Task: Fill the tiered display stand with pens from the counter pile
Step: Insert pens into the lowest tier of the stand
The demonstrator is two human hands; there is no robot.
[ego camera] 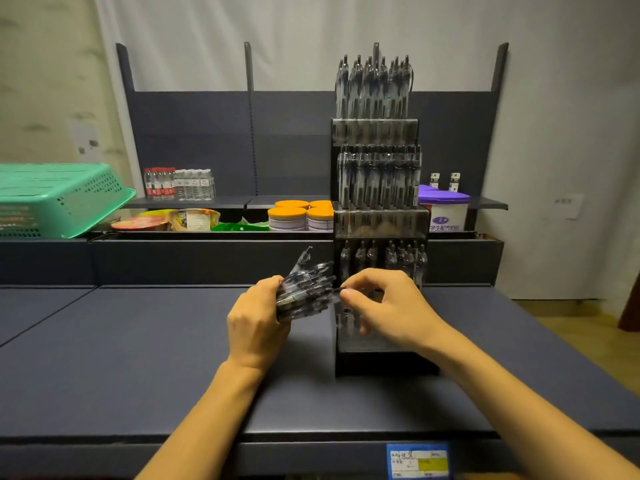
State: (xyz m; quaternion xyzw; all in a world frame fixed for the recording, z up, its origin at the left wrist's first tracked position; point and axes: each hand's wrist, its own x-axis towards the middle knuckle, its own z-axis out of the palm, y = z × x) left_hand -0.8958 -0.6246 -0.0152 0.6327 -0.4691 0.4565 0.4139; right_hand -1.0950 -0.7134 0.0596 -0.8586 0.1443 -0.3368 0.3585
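Observation:
A black tiered pen stand (377, 362) rises on the dark counter (138, 358) right of centre. Its top two tiers are packed with upright clear pens (375, 88); the third tier holds several, and the lowest tier sits behind my right hand. My left hand (258, 323) grips a bundle of clear pens (306, 289) just left of the stand, tips fanned up and to the right. My right hand (384, 308) pinches the end of one pen in that bundle, in front of the stand's lower tiers.
A green plastic basket (59, 199) lies upside down at the left. Behind the counter, shelves hold water bottles (178, 183), orange-lidded tins (299, 214), food bowls (166, 220) and a purple-lidded tub (445, 207). A price label (417, 460) sits on the counter's front edge.

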